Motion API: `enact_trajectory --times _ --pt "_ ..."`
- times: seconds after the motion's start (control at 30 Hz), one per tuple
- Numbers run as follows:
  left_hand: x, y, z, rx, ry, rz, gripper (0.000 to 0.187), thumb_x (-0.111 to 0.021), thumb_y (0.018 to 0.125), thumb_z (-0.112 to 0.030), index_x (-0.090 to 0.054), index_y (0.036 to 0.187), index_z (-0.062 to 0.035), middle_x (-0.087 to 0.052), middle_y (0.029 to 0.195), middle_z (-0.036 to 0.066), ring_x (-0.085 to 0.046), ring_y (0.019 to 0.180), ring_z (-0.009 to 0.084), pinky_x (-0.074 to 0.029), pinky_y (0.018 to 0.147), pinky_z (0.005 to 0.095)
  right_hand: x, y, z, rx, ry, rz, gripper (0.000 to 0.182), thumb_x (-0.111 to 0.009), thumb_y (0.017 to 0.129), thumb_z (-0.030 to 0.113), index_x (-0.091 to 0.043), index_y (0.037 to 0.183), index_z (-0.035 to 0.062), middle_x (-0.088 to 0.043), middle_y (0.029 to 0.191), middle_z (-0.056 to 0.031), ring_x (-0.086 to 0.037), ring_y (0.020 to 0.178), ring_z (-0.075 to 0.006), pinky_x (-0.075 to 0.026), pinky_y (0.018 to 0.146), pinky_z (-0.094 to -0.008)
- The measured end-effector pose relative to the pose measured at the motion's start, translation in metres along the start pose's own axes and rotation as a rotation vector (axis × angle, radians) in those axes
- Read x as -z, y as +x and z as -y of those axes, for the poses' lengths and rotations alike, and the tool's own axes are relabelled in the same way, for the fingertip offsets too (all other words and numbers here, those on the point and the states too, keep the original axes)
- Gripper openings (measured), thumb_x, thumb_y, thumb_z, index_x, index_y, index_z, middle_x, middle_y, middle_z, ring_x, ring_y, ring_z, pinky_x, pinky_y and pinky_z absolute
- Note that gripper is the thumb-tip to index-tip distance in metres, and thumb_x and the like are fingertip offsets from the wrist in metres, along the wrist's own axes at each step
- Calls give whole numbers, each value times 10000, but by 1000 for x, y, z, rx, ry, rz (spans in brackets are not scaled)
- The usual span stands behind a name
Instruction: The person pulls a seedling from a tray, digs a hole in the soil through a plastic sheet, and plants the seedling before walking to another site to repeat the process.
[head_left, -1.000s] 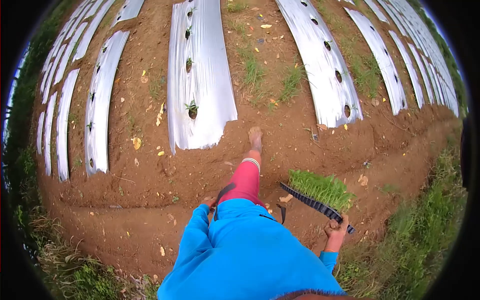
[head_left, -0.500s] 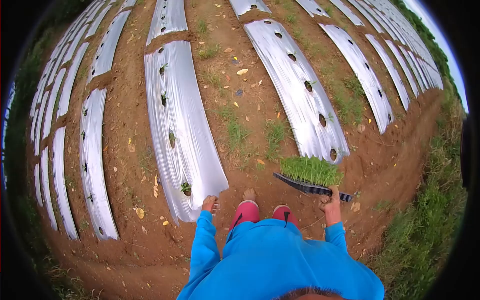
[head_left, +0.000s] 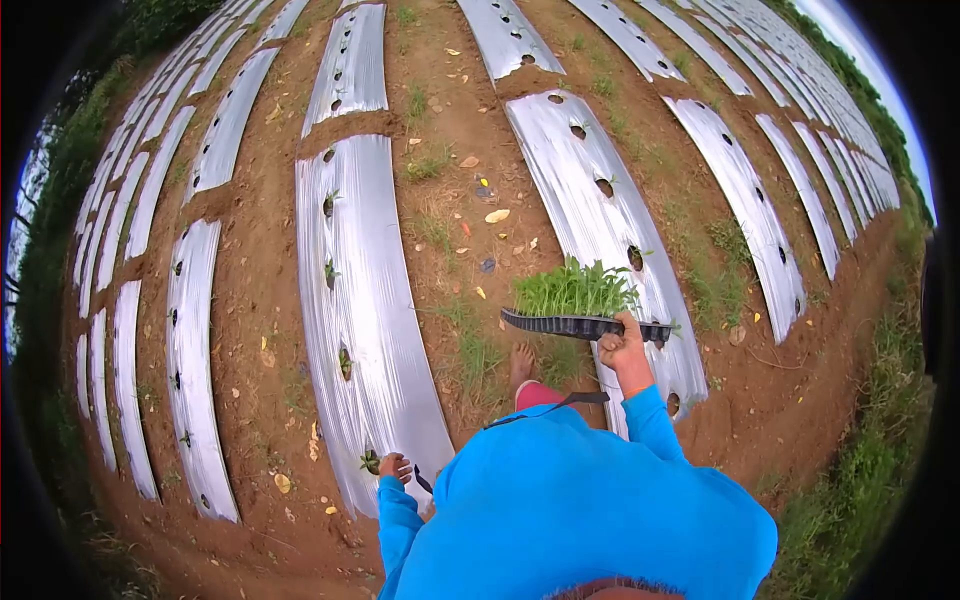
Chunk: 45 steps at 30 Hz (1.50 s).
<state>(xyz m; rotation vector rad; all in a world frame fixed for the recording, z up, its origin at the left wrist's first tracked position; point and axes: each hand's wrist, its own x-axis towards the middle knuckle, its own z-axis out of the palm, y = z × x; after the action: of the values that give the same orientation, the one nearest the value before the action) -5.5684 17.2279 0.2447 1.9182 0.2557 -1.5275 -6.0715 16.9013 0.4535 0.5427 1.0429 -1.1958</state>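
My right hand is closed on the near right end of a black seedling tray. Dense green seedlings stand upright in the tray, in front of my body. Down at the lower left, my left hand has its fingers curled; whether anything is in them is hidden. It is just right of a planting hole with a small plant, near the front end of a silver plastic mulch strip.
Rows of silver mulch with round holes, such as the right strip, run away from me. Between them lies brown soil with grass tufts and fallen leaves. My bare foot is on this path. Tall grass borders the right side.
I have stepped forward between two strips. The tray has moved up and left in view with my right hand. My left hand has moved down and left, beside the nearest hole.
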Motion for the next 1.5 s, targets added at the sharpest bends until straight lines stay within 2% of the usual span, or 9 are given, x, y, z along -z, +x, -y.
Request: enact_trajectory --times 0.1,0.43,0.7,0.9,1.1,1.3,1.33,1.4,1.5 --pt "-64 -7 14 115 -138 -221 369 -499 757 -255 -524 1029 -6 -587 816 142 -540 599 255 -421 474 388 -70 64 26 1 -109 -14 314 -702 652 183 -394 592 167 -208 439 48 -219 349 -93 -212 330 -227" --pt "-234 46 -146 224 191 65 311 -496 787 -263 -541 1004 -46 -600 815 118 -552 605 248 -431 500 395 -288 197 94 54 -128 -74 377 -714 642 175 -354 535 170 -201 408 47 -218 335 -102 -196 333 -224" --pt "-317 262 -511 170 57 1 303 -517 777 -263 -539 1003 -63 -615 829 121 -566 615 262 -433 518 393 -454 299 131 141 -93 -85 354 -675 661 155 -351 522 178 -218 378 47 -219 298 -85 -228 306 -207" --pt "-450 253 -866 -338 334 119 217 -512 792 -289 -517 944 -134 -552 783 49 -520 586 172 -389 487 328 -594 343 145 239 -40 -59 407 -707 653 165 -332 495 179 -220 387 44 -213 316 -86 -216 315 -219" --pt "-566 262 -1079 -632 414 183 259 -497 807 -312 -563 930 -93 -594 783 52 -549 581 135 -410 448 269 -737 435 149 233 46 -70 456 -701 657 173 -282 474 180 -213 384 35 -211 318 -95 -217 319 -230" --pt "-594 382 -1082 -214 256 106 256 -503 798 -282 -535 968 -92 -561 764 81 -507 542 184 -390 440 312 -872 560 172 226 202 -161 177 -647 664 180 -484 596 166 -334 426 46 -253 308 -95 -197 300 -217" --pt "-592 408 -1074 67 408 99 301 -532 781 -319 -537 994 -107 -601 870 74 -572 649 210 -455 549 367 -912 562 173 181 221 -193 169 -641 671 172 -484 607 176 -367 442 52 -256 312 -90 -193 306 -208" --pt "-592 399 -1058 268 404 102 281 -506 812 -276 -546 1024 -96 -620 908 107 -600 700 258 -452 545 369 -956 606 181 213 202 -171 379 -682 637 171 -326 511 193 -203 404 47 -211 329 -99 -203 325 -214" --pt "-594 405 -1051 115 653 169 248 -533 788 -279 -594 936 -90 -624 884 102 -593 698 237 -459 518 386 -1052 635 181 227 133 -163 373 -682 634 163 -328 520 193 -187 411 50 -198 340 -97 -185 329 -221"
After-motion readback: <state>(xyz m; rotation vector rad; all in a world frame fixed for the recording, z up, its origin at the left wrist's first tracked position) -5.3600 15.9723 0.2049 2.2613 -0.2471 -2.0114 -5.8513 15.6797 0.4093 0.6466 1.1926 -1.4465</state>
